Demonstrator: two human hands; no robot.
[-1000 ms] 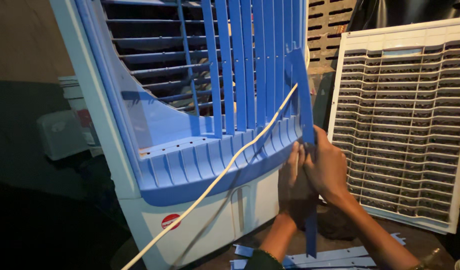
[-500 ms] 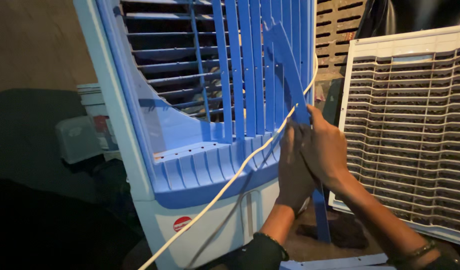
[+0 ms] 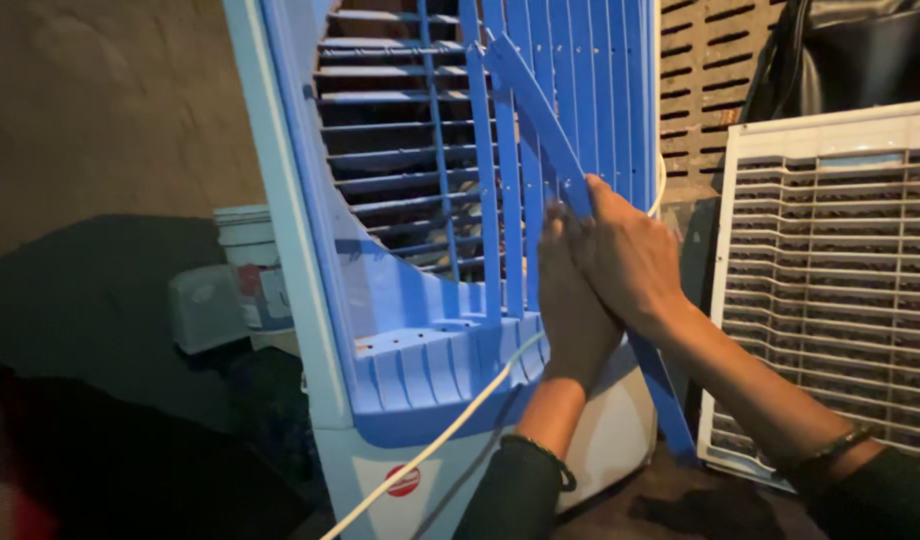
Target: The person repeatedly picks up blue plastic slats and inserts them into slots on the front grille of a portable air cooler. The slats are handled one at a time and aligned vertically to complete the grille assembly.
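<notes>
Two hands meet on one loose blue slat (image 3: pixel 540 120), which leans diagonally across the front of the air cooler (image 3: pixel 400 390), its top end up among the fixed vertical blue louvres (image 3: pixel 605 90) and its lower end running down past the cooler's right corner toward the floor; left hand (image 3: pixel 570 300) lies flat against the louvres just beside the slat, fingers pressed together and pointing up, likely bracing the grille so it does not flex; right hand (image 3: pixel 630 260) wraps over the slat from the right, fingers curled and closed on its edge, thumb side toward the left hand, probably to steer the strip into line with the others; hands touch each other; slat sits tilted, not parallel to the louvres, so it looks not seated; white cable (image 3: pixel 450 430) crosses the cooler's lower blue lip and passes under the left wrist; detached white grille panel (image 3: pixel 830 290) stands propped at the right, apart from the hands; white bucket (image 3: pixel 250 265) sits left behind the cooler.
</notes>
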